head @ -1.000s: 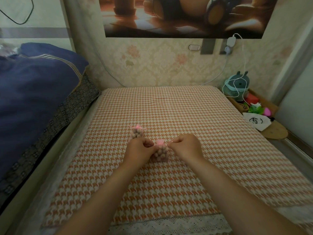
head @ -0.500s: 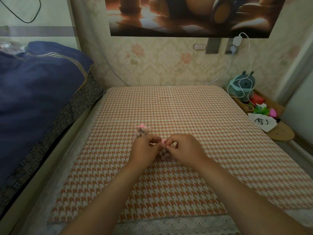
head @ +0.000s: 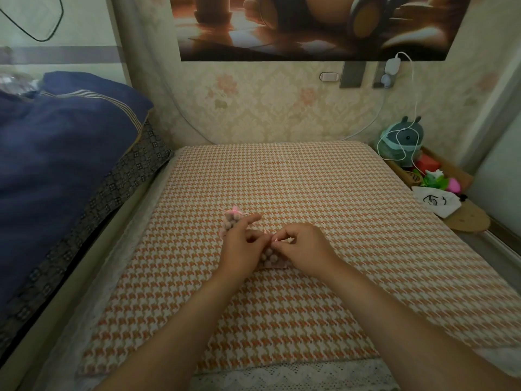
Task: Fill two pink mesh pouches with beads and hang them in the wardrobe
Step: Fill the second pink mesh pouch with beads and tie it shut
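Note:
Two pink mesh pouches full of beads lie on the houndstooth cloth. The nearer pouch [head: 270, 256] sits between my hands, mostly hidden by them. My right hand [head: 303, 248] pinches its pink drawstring at the top. My left hand [head: 242, 246] has curled fingers at the same drawstring, with the index finger stretched out. The second pouch [head: 231, 221] lies just behind my left hand, closed at the top with a pink tie, and partly covered by that hand.
The houndstooth cloth [head: 296, 187] covers a table against the wallpapered wall. A blue quilt [head: 56, 153] lies on the bed at left. At right a wooden tray [head: 439, 170] holds a teal toy [head: 400, 142], cable and small items, with a white pouch [head: 435, 203] beside.
Both hands have come together over the nearer pouch's top and now work its drawstring. The pouch has tipped down flat under them. The camera view shifted slightly.

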### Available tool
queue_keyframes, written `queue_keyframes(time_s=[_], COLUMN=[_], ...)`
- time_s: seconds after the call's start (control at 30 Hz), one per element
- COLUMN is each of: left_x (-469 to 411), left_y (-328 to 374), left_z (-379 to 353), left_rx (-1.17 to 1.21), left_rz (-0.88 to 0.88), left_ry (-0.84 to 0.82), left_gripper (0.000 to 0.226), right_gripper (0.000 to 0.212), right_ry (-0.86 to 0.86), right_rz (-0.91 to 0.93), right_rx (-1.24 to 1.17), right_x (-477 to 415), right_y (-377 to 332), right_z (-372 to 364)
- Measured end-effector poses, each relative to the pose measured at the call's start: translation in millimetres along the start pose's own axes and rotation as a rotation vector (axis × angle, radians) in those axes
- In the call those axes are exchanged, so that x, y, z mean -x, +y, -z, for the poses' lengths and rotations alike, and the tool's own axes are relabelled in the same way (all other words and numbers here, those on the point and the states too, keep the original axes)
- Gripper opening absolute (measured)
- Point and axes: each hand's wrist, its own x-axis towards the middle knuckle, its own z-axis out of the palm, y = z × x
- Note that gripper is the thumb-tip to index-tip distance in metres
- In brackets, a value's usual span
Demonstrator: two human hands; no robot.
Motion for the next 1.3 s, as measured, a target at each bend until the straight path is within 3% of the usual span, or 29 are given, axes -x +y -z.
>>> queue_keyframes(time_s=[0.1, 0.23, 0.5, 0.7, 0.8, 0.97, 1.17, 1.3], left_x=[-2.1, -3.5, -5.0, -5.1, -5.0, -2.3, -0.7, 2.7], left_y=[-3.0, -2.2, -4.1, -4.7, -5.3, -2.7, 1.0, 1.1], left_z=[0.0, 0.2, -3.2, -3.0, -2.0, 1.4, 0.7, -2.8], left_rx=[0.03, 0.03, -0.148, -0.188, -0.187, -0.211, -0.157, -0.228], left_rz=[0.089, 0.083, -0.095, -0.107, -0.137, -0.195, -0.136, -0.168], left_ry=[0.021, 0.023, -0.046, -0.086, -0.151, -0.22, -0.207, -0.126], left_gripper=[0.024, 0.011, 0.015, 0.042, 0.047, 0.049, 0.03, 0.021], right_gripper=[0.011, 0.012, 0.01, 0.007, 0.006, 0.012, 0.009, 0.006], right_ry=[-0.042, -0.055, 0.029, -0.037, -0.044, -0.123, -0.078, -0.056], right_rz=[-0.006, -0.004, 0.046, 0.239, 0.271, 0.158, -0.03, -0.34], right_rx=[-0.053, -0.047, 0.007, 0.251, 0.253, 0.054, -0.103, -0.347], right_x=[0.4, 0.3, 3.9, 2.3, -0.8, -4.8, -0.9, 0.0], right_y=[-2.1, -4.7, -9.2, -14.0, -16.2, -14.3, -17.5, -24.3], right_z=[5.2, 9.3, 9.8, 19.5, 25.5, 28.7, 28.6, 28.2])
